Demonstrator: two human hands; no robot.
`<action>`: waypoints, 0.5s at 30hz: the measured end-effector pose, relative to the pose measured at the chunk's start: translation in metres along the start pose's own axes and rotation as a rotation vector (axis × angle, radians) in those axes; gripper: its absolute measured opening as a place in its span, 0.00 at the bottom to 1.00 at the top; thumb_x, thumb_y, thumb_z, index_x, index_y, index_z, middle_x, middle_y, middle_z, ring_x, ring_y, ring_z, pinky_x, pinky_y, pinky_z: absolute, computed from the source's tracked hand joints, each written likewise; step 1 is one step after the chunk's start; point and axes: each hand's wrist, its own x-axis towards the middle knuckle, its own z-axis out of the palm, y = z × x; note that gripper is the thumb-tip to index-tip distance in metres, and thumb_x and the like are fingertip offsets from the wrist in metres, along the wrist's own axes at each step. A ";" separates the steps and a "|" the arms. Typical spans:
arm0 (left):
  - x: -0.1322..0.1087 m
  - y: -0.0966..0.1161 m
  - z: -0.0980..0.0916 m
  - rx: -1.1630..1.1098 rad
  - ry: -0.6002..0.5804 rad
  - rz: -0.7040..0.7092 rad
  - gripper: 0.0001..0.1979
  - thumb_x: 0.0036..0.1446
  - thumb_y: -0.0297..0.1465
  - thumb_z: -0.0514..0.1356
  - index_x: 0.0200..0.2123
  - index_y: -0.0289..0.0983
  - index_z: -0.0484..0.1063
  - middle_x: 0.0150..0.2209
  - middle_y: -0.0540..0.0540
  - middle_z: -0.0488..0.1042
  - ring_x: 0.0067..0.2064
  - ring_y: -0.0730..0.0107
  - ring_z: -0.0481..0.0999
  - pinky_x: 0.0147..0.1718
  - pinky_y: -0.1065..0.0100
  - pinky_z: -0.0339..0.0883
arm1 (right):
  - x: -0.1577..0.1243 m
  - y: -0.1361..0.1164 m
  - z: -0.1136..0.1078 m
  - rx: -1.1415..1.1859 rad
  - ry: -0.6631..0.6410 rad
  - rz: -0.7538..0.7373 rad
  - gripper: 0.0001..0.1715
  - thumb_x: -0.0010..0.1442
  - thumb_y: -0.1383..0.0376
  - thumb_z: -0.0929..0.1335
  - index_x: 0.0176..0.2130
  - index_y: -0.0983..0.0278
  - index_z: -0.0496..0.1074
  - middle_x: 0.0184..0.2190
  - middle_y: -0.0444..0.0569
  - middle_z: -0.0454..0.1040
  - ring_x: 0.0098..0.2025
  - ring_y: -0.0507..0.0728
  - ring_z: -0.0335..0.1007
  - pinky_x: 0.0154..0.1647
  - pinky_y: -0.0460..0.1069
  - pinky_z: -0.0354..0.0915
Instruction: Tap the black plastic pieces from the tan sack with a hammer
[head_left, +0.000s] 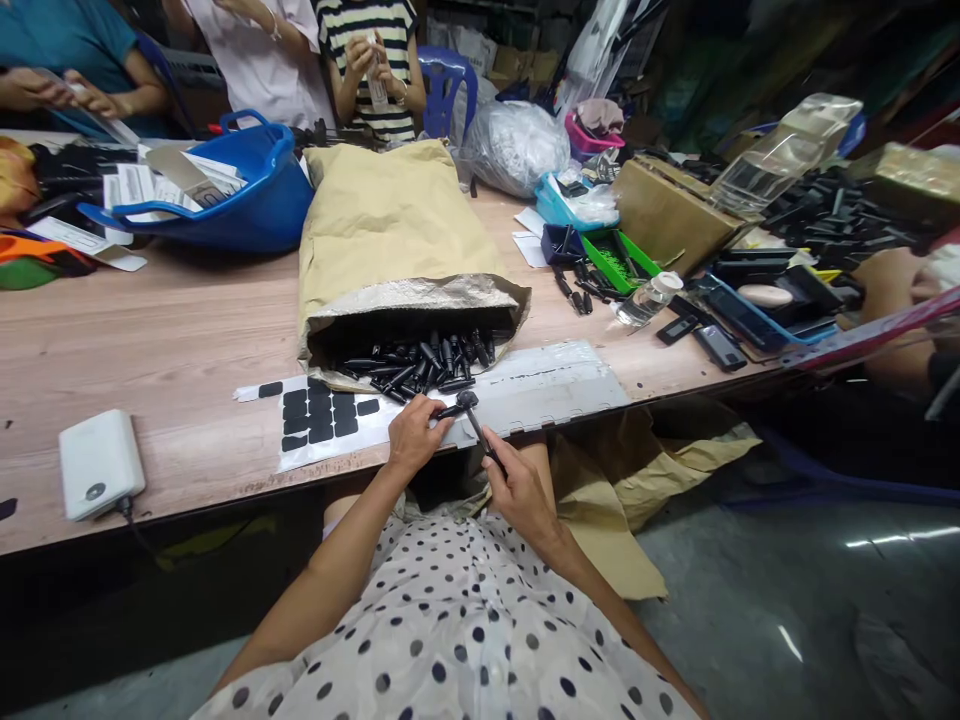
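My left hand [417, 430] is closed at the table's front edge, its fingers pinching a small black cylindrical part [450, 411]. My right hand [517, 490] grips the dark handle of a small hammer [472, 415], whose head is right at the tip of that part; I cannot tell whether they touch. Just beyond my hands, a large tan paper sack [397, 220] lies with its mouth towards me. Many black cylindrical parts [431, 360] spill from it. A sheet of black square stickers [319, 415] lies left of my left hand, and a flat grey-white strip [547, 385] is under the work.
At left are a white power bank [101, 465] with a cable and a blue basin [247, 200] of boxes. To the right stand a green tray [619, 260], a small clear bottle [649, 300] and a cardboard box [671, 215]. Other people work across the table and at right.
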 end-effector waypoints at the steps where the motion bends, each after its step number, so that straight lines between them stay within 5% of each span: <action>1: 0.000 0.000 0.000 -0.002 -0.001 -0.004 0.05 0.56 0.31 0.64 0.37 0.44 0.77 0.37 0.50 0.76 0.40 0.66 0.77 0.39 0.68 0.69 | 0.000 -0.002 0.001 0.009 0.008 -0.015 0.29 0.68 0.67 0.60 0.66 0.62 0.66 0.57 0.54 0.77 0.58 0.59 0.74 0.60 0.55 0.71; 8: 0.001 -0.001 0.003 0.000 0.012 -0.024 0.05 0.55 0.30 0.65 0.36 0.44 0.77 0.37 0.51 0.76 0.40 0.65 0.77 0.39 0.68 0.69 | -0.001 -0.004 0.009 0.057 -0.015 0.024 0.28 0.67 0.67 0.61 0.63 0.62 0.69 0.56 0.54 0.78 0.57 0.60 0.75 0.59 0.55 0.72; 15: -0.001 -0.001 0.003 0.006 0.017 0.019 0.06 0.58 0.32 0.62 0.39 0.43 0.78 0.39 0.49 0.77 0.37 0.66 0.76 0.40 0.67 0.69 | 0.001 0.016 -0.005 -0.114 0.213 0.204 0.28 0.66 0.65 0.61 0.63 0.63 0.70 0.54 0.55 0.77 0.59 0.62 0.71 0.62 0.59 0.67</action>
